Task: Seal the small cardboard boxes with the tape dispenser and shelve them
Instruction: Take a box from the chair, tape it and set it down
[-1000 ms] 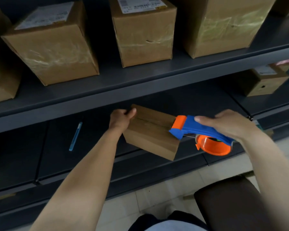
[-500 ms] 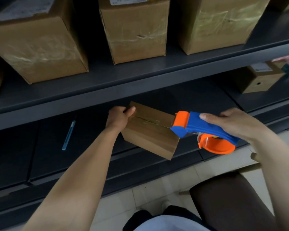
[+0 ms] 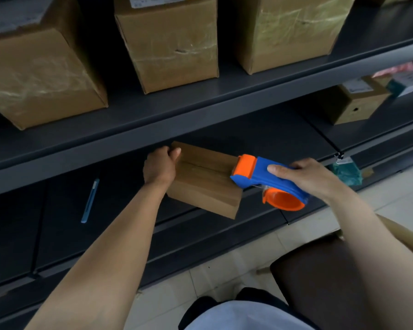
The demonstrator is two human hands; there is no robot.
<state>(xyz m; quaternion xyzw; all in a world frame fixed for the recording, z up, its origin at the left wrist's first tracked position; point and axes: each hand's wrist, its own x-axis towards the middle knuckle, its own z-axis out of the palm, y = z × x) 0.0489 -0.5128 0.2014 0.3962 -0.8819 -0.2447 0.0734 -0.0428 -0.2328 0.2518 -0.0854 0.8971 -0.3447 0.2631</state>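
Observation:
A small brown cardboard box [image 3: 204, 186] lies tilted on the dark lower shelf [image 3: 65, 225], its top seam facing me with a strip of tape along it. My left hand [image 3: 159, 166] grips the box's left end, thumb over the top edge. My right hand [image 3: 305, 177] grips the handle of the blue and orange tape dispenser [image 3: 265, 178], index finger stretched along the top. The dispenser's orange head sits at the box's right end. Its orange roll holder hangs below, off the box.
Three large taped cardboard boxes [image 3: 169, 41] stand on the upper shelf [image 3: 200, 110]. A blue pen-like tool [image 3: 90, 201] lies on the lower shelf to the left. Another small box [image 3: 358, 101] sits at the right. A dark brown stool [image 3: 324, 287] stands by my right arm.
The dispenser has slid right along the box top to its right end, leaving tape on the seam. My left hand keeps its hold. The view has tilted downward a little.

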